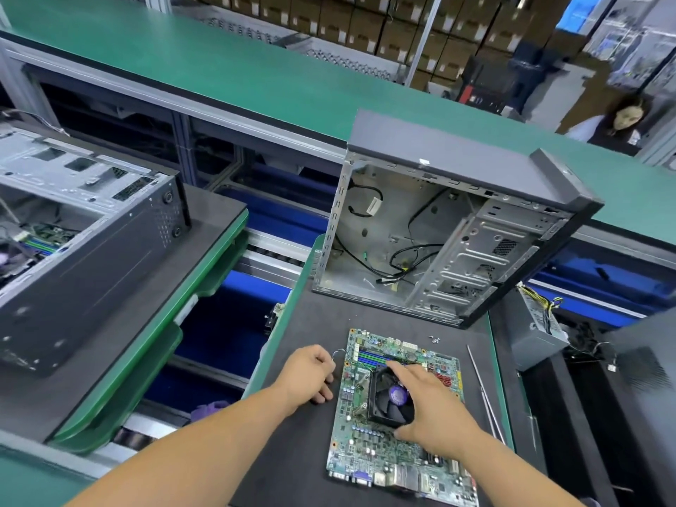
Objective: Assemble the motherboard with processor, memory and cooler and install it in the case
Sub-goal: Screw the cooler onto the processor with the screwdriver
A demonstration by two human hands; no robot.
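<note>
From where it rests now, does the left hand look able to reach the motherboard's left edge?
Probably yes. The left hand rests on the dark mat just beside the motherboard, with only a thin wire between. The right hand is on the cooler, away from that edge.

Dark-matted bench (311, 451) w/ green edge. Motherboard (369, 451) flat on it, centre. Open case (457, 228) stands just behind the board. Few screws (434, 339) by board's far-right corner; thin rods (482, 387) along its right side.

green conveyor bench (256, 67); stacked cardboard boxes (365, 23), possibly shelved.
</note>
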